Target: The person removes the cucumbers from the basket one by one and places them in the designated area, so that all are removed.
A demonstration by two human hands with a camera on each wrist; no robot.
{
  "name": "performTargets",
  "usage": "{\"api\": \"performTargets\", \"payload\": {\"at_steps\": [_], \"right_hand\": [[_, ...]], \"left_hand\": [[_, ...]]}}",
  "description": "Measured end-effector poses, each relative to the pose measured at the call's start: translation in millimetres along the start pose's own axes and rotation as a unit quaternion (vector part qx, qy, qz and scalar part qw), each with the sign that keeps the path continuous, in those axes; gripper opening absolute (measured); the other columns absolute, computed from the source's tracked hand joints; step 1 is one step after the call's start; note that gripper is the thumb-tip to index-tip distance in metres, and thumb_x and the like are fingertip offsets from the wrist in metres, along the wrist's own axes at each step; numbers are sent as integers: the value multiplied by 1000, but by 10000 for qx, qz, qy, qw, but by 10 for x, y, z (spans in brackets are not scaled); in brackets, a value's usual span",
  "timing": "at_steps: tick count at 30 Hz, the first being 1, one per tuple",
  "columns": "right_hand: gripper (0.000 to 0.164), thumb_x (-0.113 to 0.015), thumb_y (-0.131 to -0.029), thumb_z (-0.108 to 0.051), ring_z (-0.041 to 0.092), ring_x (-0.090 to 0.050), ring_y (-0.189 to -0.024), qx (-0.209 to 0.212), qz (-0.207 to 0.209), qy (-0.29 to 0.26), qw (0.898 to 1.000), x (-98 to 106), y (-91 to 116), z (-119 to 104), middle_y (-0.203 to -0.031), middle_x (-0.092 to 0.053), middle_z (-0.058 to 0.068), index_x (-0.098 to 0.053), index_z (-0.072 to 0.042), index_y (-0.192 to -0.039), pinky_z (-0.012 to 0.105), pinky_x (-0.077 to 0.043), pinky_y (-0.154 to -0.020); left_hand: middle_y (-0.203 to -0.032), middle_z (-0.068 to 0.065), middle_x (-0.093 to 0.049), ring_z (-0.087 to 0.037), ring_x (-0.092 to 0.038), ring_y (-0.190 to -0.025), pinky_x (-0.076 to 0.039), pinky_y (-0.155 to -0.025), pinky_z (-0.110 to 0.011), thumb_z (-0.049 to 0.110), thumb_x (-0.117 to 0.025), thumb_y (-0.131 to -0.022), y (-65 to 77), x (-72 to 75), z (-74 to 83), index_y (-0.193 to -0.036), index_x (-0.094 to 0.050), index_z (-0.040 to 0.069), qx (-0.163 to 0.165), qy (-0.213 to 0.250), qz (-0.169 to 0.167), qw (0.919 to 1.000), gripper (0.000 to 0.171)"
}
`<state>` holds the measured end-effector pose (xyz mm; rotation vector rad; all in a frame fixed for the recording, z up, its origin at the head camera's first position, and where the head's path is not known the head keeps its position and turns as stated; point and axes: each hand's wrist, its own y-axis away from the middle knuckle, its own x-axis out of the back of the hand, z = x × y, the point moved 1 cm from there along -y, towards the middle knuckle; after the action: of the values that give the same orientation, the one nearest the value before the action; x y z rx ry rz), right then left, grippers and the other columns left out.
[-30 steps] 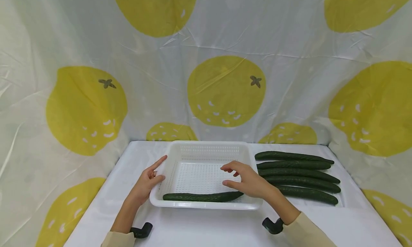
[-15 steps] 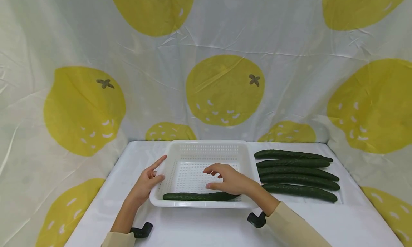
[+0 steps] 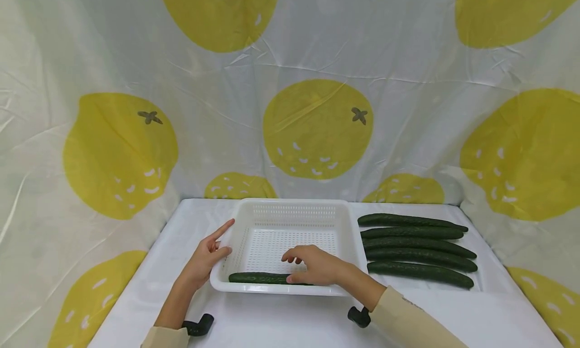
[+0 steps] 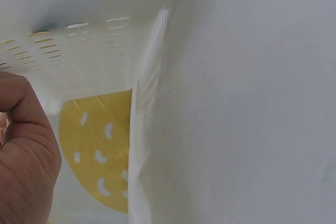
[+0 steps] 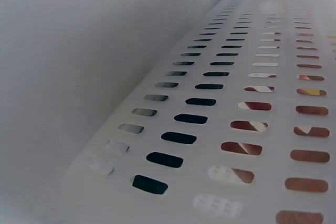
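A white perforated plastic basket (image 3: 290, 203) stands on the table, with one cucumber (image 3: 258, 277) lying along its near side. My left hand (image 3: 201, 260) holds the basket's left rim, thumb over the edge and index finger stretched along it; its other fingers are partly hidden. Over the cucumber's right half hovers my right hand (image 3: 317, 267), fingers loosely bent, thumb overlapping the cucumber; I cannot tell whether it touches. In the right wrist view, dark green and parts of the hand show through the slots of the basket wall (image 5: 215, 129). The left wrist view catches part of my left hand (image 4: 26, 150).
Several cucumbers (image 3: 421, 255) lie side by side on the white tablecloth (image 3: 281, 323), right of the basket. A lemon-print curtain (image 3: 317, 61) closes off the back and both sides.
My right hand has moved left inside the basket and then lowered toward the near cucumber. The left hand stays on the rim, and the basket and cucumbers keep their places.
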<state>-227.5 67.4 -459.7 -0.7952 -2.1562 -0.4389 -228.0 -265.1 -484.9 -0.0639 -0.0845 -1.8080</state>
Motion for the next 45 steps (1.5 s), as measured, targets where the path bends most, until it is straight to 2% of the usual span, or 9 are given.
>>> {"api": "performTargets", "payload": {"at_steps": [9, 15, 23, 31, 33, 39, 43, 45], "right_hand": [[43, -72, -97, -34, 9, -67, -106, -144, -474, -80, 9987, -16, 18, -23, -121, -72, 0, -65, -17, -135, 27, -55, -90], [38, -71, -98, -29, 2, -64, -98, -136, -666, 181, 9975, -49, -12, -25, -111, -72, -5, -68, -13, -132, 22, -54, -88], [32, -72, -97, -24, -1, -59, -92, -60, -811, 457, 9956, -80, -75, -13, -107, -69, -6, -72, -15, -128, 20, -52, -85], [29, -72, -97, -28, -1, -60, -88, -222, -678, 240, 9972, -77, -61, -2, -102, -69, -10, -72, -21, -125, 21, -52, -81], [30, -72, -97, -30, 0, -59, -88, -202, -579, 180, 9980, -58, -46, -12, -102, -68, -10, -71, -22, -125, 21, -51, -81], [32, -74, -95, -33, 2, -57, -92, -147, -238, 294, 9992, 11, -1, -16, -105, -66, -10, -72, -21, -125, 24, -50, -83], [32, -74, -96, -31, 4, -59, -96, 93, 62, 314, 9994, 71, 17, -20, -107, -67, -9, -73, -20, -126, 25, -51, -84], [33, -73, -96, -32, 6, -61, -98, 196, 241, 193, 9993, 105, 32, -24, -109, -69, -7, -72, -19, -127, 25, -52, -84]], "left_hand": [[-62, 8, -49, -5, -47, -55, -52, -59, -21, -1, -59, -97, 0, -1, -6, -164, -31, 25, -55, 79, -34, 9999, 77], [-63, 6, -53, -6, -50, -57, -55, -65, -22, -1, -59, -97, 5, -7, 2, -164, -30, 26, -56, 94, -53, 9999, 78], [-62, 8, -49, -5, -47, -55, -53, -60, -21, -1, -59, -97, 7, -13, 4, -164, -31, 25, -63, 91, -22, 9999, 77], [-69, 2, -60, -8, -59, -69, -60, -75, -27, -2, -57, -98, -1, 2, -13, -164, -30, 25, -74, 104, -46, 9999, 76], [-67, 3, -59, -8, -59, -68, -59, -73, -26, -2, -58, -97, 5, 7, -15, -164, -29, 24, -106, 122, -61, 9999, 77], [-61, 8, -48, -4, -46, -54, -49, -56, -20, -1, -60, -96, 12, 0, -14, -164, -30, 23, -95, 70, 18, 9999, 77], [-61, 7, -49, -5, -46, -53, -50, -57, -19, -1, -60, -96, 7, -12, 3, -163, -32, 24, -87, 49, 48, 9999, 77], [-62, 7, -52, -5, -51, -56, -54, -62, -21, -2, -59, -96, 5, -15, 12, -163, -31, 23, -105, 107, 11, 9999, 77]]}}
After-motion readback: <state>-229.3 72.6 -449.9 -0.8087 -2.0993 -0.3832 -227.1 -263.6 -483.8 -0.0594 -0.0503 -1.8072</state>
